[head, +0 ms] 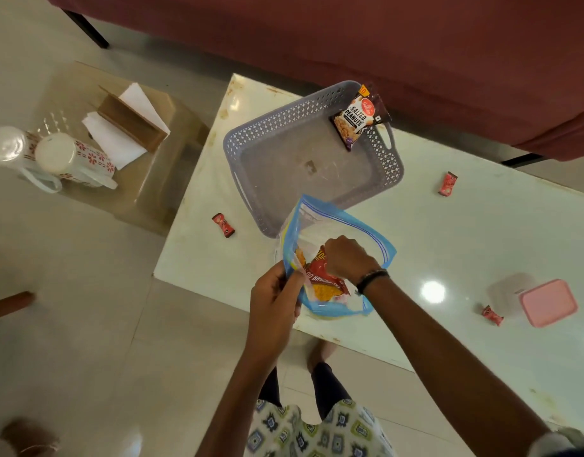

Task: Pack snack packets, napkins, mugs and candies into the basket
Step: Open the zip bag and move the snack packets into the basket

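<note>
My left hand (274, 293) was closed, pinching the near rim of a clear zip bag with a blue seal (336, 232) and holding its mouth open. My right hand (345, 257) was inside the bag's mouth, fingers curled shut on the top of a red snack packet (325, 275). A second, yellowish packet showed beside it in the bag; I could not read its label. A dark bracelet (372, 279) sat on my right wrist.

The bag stood near the corner of the white table (449, 245), directly under both hands.

Just beyond the hands, touching the bag's far edge, was the grey perforated basket (251, 150). Its floor was bare except for a salted peanuts packet (356, 118) leaning against the far right corner.

Candies lay loose on the table: one (223, 224) left of my left hand, one (447, 183) beyond and right of my right hand, one (491, 315) far right beside a pink-lidded box (548, 303).

Far left of the hands, on a separate low stool (171, 153), lay two patterned mugs (72, 158) on their sides and white napkins (114, 140) with a brown holder (129, 122).
</note>
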Action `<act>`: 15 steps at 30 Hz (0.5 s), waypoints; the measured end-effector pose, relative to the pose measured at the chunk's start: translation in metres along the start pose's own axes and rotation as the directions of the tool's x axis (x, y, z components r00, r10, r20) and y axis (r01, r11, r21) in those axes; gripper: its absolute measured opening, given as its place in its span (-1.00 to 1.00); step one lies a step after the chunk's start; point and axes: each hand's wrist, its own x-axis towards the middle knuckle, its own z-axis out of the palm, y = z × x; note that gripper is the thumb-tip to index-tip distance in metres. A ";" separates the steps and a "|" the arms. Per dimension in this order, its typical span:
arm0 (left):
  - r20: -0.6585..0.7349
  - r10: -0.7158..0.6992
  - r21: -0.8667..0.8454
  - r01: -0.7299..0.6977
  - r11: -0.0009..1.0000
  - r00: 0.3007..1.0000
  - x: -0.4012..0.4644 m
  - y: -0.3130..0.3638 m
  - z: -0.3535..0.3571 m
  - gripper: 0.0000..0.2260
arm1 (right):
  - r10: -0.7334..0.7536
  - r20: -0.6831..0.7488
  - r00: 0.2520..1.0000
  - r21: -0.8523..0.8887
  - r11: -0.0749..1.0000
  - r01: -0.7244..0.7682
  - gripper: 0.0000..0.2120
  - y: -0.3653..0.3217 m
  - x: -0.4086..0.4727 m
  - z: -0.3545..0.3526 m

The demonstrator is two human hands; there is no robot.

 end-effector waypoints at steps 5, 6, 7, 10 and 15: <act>-0.007 0.023 0.000 -0.023 1.000 1.000 -0.004 -0.013 0.003 -0.69 | 0.079 -0.080 0.994 0.026 0.997 -0.077 -0.70 0.003 0.016 0.031; -0.010 0.024 -0.004 -0.024 1.000 1.000 -0.004 -0.016 0.003 -0.69 | 0.084 -0.097 0.992 0.035 0.996 -0.081 -0.72 0.004 0.018 0.036; -0.014 0.027 -0.004 -0.027 1.000 1.000 -0.004 -0.018 0.003 -0.70 | 0.084 -0.110 0.990 0.047 0.996 -0.079 -0.73 0.004 0.019 0.041; -0.020 0.049 0.022 -0.048 0.999 0.999 -0.003 -0.022 0.003 -0.73 | 0.072 -0.169 0.983 0.073 0.996 -0.060 -0.75 0.006 0.018 0.052; -0.034 0.058 0.020 -0.057 0.998 0.998 -0.002 -0.020 0.000 -0.74 | -0.017 -0.279 0.960 0.086 0.995 0.043 -0.85 0.006 -0.003 0.046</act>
